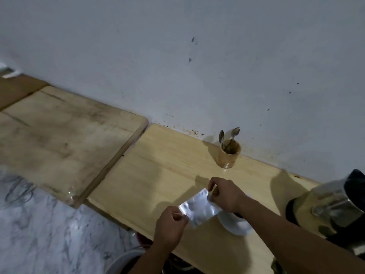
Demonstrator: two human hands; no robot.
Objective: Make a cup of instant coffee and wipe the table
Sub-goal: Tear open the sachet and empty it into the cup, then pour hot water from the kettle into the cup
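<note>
Both hands hold a silver sachet in the air just over a white cup, which stands on the nearer part of a pale wooden table. The left hand pinches the sachet's near corner between thumb and fingers; the right hand pinches its far top edge the same way, thumb and fingers pressed together on the foil. The sachet is tilted, its lower end dipping toward the cup's mouth — whether the top is torn open I cannot tell. The right forearm crosses above the cup and hides much of its rim.

Beyond the cup, against the white wall, stands a brown holder with a few metal spoons poking out of it. Right of the cup, at the frame's edge, sits a steel kettle with a black top, partly cut off. Left of the cup, well apart from it, a second, more stained wooden board butts against the table — its surface darker and scuffed. Below that board, left and nearer than the cup, runs a marbled grey floor.
</note>
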